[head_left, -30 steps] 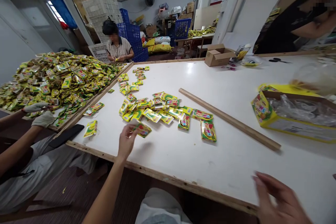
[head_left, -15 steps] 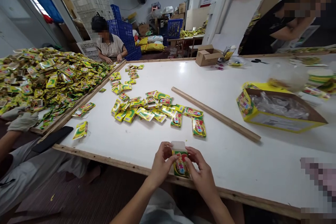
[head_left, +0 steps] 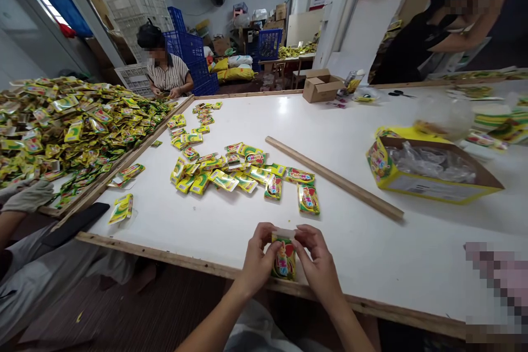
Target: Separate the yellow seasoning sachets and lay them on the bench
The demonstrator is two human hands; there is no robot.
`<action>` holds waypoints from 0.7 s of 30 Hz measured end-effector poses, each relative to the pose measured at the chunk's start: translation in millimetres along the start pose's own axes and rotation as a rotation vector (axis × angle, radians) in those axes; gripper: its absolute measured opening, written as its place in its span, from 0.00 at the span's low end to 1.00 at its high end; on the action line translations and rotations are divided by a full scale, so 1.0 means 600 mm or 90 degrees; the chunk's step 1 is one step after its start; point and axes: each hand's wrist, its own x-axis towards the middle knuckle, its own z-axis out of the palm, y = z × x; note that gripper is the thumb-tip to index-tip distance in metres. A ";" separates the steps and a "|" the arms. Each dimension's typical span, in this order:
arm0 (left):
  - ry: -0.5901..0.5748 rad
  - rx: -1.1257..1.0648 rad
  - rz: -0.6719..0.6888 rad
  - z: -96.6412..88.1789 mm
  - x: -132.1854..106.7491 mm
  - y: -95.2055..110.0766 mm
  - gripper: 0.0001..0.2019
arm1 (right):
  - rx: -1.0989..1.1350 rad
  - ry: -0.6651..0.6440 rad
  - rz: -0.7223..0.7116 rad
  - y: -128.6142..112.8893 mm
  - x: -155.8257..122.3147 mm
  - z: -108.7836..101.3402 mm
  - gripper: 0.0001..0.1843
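Observation:
Between my two hands a small green and yellow printed box (head_left: 284, 259) stands near the table's front edge, its pale top flap partly folded over. My left hand (head_left: 260, 256) grips the box's left side, thumb on the front and fingers behind the top. On the right side, my right hand (head_left: 315, 256) pinches the upper corner by the flap, with its thumb at the front. Just beyond my hands lies another such box (head_left: 308, 199). Farther off, several similar boxes (head_left: 225, 179) are scattered in a loose heap on the white table (head_left: 231, 225).
A wooden strip (head_left: 334, 179) lies across the table. To the right sits a display carton (head_left: 433, 187) holding clear plastic bags. A large pile of boxes (head_left: 82, 126) fills the left side behind a wooden edge. A co-worker's gloved hand (head_left: 28, 196) is at far left.
The box's top flap stood up before and is now tipped down between my fingers. Both hands stay on the box. The whole view has shifted slightly.

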 end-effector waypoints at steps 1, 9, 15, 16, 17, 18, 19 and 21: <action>0.006 -0.015 -0.004 0.001 -0.002 -0.002 0.12 | 0.005 0.001 0.001 0.001 -0.001 0.001 0.15; -0.001 0.043 -0.023 0.000 -0.005 0.014 0.07 | -0.010 -0.039 -0.061 -0.016 -0.008 0.002 0.09; 0.052 0.052 -0.056 0.011 -0.001 0.013 0.07 | -0.037 -0.005 0.004 -0.026 0.002 0.011 0.11; 0.066 0.052 -0.058 0.013 0.001 0.013 0.07 | -0.044 -0.003 0.020 -0.027 0.005 0.012 0.12; 0.078 0.054 -0.057 0.014 0.004 0.012 0.07 | -0.051 -0.002 0.033 -0.029 0.008 0.013 0.12; 0.085 0.055 -0.057 0.015 0.005 0.012 0.07 | -0.056 0.000 0.041 -0.030 0.009 0.013 0.13; 0.088 0.054 -0.058 0.015 0.007 0.011 0.07 | -0.059 0.001 0.044 -0.030 0.010 0.012 0.13; 0.076 0.044 -0.065 0.012 0.006 0.009 0.08 | -0.053 0.000 0.038 -0.028 0.006 0.011 0.14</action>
